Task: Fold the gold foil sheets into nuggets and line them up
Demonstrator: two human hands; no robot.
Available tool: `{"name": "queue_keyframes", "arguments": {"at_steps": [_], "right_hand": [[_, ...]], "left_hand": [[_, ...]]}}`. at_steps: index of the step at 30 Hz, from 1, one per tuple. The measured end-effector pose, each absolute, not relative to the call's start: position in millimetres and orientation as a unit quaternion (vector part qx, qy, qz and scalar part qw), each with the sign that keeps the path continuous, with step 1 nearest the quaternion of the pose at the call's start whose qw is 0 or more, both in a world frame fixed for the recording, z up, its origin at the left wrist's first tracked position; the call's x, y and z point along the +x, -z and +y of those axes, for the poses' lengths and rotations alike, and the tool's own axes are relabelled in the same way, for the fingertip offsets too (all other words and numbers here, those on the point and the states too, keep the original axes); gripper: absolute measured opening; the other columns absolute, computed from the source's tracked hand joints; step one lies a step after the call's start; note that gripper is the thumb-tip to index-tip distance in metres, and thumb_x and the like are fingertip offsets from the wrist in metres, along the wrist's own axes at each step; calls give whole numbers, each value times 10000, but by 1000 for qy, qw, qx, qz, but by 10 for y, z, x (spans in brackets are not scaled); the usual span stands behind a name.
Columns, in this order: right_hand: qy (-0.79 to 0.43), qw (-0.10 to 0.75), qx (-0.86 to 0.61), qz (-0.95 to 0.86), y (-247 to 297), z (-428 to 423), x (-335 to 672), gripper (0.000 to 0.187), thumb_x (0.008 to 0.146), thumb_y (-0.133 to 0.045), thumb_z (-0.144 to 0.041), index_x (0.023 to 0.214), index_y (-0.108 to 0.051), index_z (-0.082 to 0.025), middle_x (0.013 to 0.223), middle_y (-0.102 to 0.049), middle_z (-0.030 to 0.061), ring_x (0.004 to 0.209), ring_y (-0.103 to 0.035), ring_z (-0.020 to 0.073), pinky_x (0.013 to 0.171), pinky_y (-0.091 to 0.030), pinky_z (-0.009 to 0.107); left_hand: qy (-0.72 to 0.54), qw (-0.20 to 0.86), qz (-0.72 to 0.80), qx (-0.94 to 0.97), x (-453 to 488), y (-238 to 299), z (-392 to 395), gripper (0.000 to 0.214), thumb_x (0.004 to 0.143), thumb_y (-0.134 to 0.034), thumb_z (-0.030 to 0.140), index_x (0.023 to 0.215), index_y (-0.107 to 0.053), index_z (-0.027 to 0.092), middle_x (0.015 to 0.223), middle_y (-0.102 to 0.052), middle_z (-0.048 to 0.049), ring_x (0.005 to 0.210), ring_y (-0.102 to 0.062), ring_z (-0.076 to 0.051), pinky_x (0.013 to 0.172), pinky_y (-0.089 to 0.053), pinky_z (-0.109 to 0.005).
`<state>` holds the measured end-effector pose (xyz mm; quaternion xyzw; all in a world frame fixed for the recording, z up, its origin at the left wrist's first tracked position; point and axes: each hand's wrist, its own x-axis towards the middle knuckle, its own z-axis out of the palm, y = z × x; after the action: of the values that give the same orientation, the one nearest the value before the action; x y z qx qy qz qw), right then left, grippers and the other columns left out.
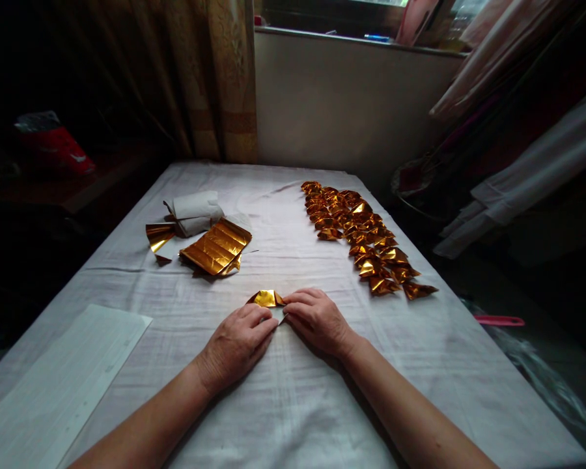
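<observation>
A small piece of gold foil paper (266, 298) lies on the white cloth of the table (293, 404), partly folded. My left hand (237, 342) and my right hand (317, 319) meet over its near edge, knuckles up, fingers curled and pressing down on it. Only the far part of the foil shows beyond the fingertips. A long heap of several folded gold foil pieces (366, 241) runs along the right side of the table. To the left lies a stack of flat creased gold foil sheets (217, 247).
A folded white paper bundle (194, 212) and a loose gold scrap (159, 236) sit behind the stack. A white sheet (63, 384) lies at the near left. A curtain (200, 78) and a wall stand behind; a red bag (61, 146) sits in the dark left.
</observation>
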<state>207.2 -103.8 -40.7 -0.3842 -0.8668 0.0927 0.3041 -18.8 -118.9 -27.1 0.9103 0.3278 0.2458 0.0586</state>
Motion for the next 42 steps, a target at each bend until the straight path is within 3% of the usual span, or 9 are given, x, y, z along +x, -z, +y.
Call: {"name": "queue_keyframes", "arguments": {"at_steps": [10, 21, 25, 34, 42], "right_hand": [[-156, 309, -478, -807, 427, -1005, 1967, 65, 864, -643, -186, 907, -615, -226, 880, -695, 22, 853, -609, 191, 806, -430, 327], [-154, 283, -489, -810, 389, -1018, 1920, 168, 810, -709, -211, 949, -618, -233, 946, -692, 20, 911, -597, 202, 826, -417, 337], [-153, 284, -493, -808, 408, -1003, 1913, 111, 848, -672, -185, 933, -620, -232, 931, -692, 21, 903, -599, 203, 817, -408, 334], [-95, 285, -478, -825, 432, -1036, 1903, 87, 931, -580, -207, 925, -663, -232, 942, -704, 37, 886, -590, 209, 799, -425, 339], [-84, 255, -450, -852, 327, -1140, 1912, 130, 912, -617, -285, 1000, -687, -219, 1071, -704, 58, 965, -606, 218, 859, -454, 367]], "left_hand": [[-252, 51, 335, 906, -164, 267, -1210, 197, 947, -485, 184, 1052, -651, 187, 1091, -644, -89, 1084, -579, -229, 997, -523, -391], [-212, 67, 335, 916, -177, 264, -1212, 263, 946, -481, 212, 1146, -652, 210, 1023, -641, -81, 991, -597, -220, 921, -555, -385], [-206, 66, 329, 919, -196, 256, -1195, 250, 947, -488, 216, 1139, -648, 207, 1019, -642, -77, 979, -592, -221, 900, -548, -369], [-265, 96, 318, 905, -272, 232, -1130, 157, 936, -508, 178, 851, -636, 209, 867, -653, -36, 865, -594, -171, 804, -523, -287], [-269, 113, 359, 887, -607, 196, -906, 41, 853, -605, 186, 859, -636, 212, 989, -654, -40, 933, -605, -180, 843, -516, -316]]}}
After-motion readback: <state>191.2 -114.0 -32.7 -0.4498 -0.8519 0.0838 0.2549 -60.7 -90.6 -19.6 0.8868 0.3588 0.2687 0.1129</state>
